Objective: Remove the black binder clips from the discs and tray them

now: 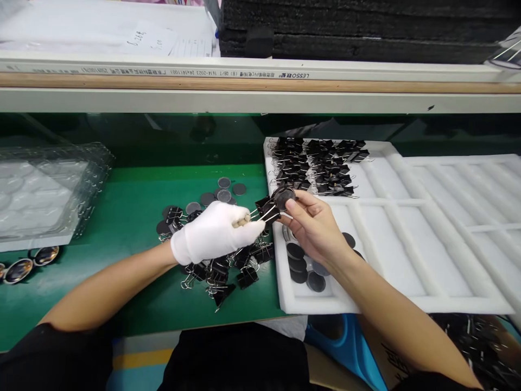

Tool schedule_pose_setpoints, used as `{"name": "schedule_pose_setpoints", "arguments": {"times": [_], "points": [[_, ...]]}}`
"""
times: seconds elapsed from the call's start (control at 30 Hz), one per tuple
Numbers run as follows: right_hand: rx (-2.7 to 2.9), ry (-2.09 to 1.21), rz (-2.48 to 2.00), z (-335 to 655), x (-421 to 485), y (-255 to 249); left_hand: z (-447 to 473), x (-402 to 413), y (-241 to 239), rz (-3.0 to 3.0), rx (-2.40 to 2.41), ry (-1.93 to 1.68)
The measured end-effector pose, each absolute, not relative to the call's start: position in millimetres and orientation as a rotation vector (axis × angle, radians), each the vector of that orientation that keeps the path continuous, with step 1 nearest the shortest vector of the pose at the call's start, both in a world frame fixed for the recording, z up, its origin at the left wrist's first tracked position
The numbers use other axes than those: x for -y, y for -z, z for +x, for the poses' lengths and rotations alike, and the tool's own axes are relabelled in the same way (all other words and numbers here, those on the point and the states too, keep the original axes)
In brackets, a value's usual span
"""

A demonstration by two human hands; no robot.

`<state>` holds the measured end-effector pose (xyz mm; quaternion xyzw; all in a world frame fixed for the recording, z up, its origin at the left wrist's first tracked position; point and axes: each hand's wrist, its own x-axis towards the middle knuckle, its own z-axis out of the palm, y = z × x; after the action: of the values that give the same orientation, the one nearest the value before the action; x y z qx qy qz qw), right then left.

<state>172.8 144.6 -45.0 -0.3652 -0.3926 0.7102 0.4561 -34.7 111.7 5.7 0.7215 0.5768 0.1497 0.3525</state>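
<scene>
So the left hand point(220, 231), in a white fabric glove, is pinched nearly closed on the silver wire handles of a black metal binder clip point(266, 209), thumb on one handle and fingers on the other. The bare right hand point(315, 222) has its thumb and fingers closed on a thin, dark round disc point(286, 199) right up at the mouth of that clip; can't really tell how far in the disc sits. All this is held above the left edge of a white foam tray point(423, 303) with divided compartments. Its upper left compartment has rows of black clips with silver handles point(290, 163) packed together, and the lower left one has loose dark discs point(298, 264), partly hidden by the right forearm. Under and around the gloved hand there's a messy pile of black binder clips point(217, 271) on the green tabletop point(134, 293), with more round grey discs point(224, 183) just behind it. Off to the left sits a stack of clear plastic trays point(40, 190), with some glossy dark ovals with pale rims point(19, 270) in front.
</scene>
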Motion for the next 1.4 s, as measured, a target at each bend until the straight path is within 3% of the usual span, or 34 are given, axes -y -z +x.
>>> {"name": "schedule_pose_setpoints", "arguments": {"times": [0.17,0.37,0.57,0.7,0.93,1.13,1.23,1.4], "points": [[0.956,-1.757,-0.875,170,-143,46,-37,-115,-6,1.876,-1.465,-0.352],[0.626,-1.875,-0.832,175,-151,42,-60,-132,-20,2.289,-1.450,-0.143],[0.453,-1.923,-0.829,179,-158,43,-80,-131,-15,2.673,-1.247,0.358],[0.451,-1.944,-0.852,177,-156,43,-78,-128,-7,2.907,-1.170,0.483],[0.724,-1.952,-0.840,180,-150,42,-73,-137,-18,2.945,-1.522,0.018],[1.263,-1.784,-0.709,176,-140,52,-58,-129,-21,2.195,-1.784,-0.777],[1.371,-1.785,-0.627,176,-137,58,-48,-123,-18,1.978,-1.709,-0.810],[1.394,-1.751,-0.659,179,-138,60,-48,-120,-14,2.220,-1.561,-0.551]]}}
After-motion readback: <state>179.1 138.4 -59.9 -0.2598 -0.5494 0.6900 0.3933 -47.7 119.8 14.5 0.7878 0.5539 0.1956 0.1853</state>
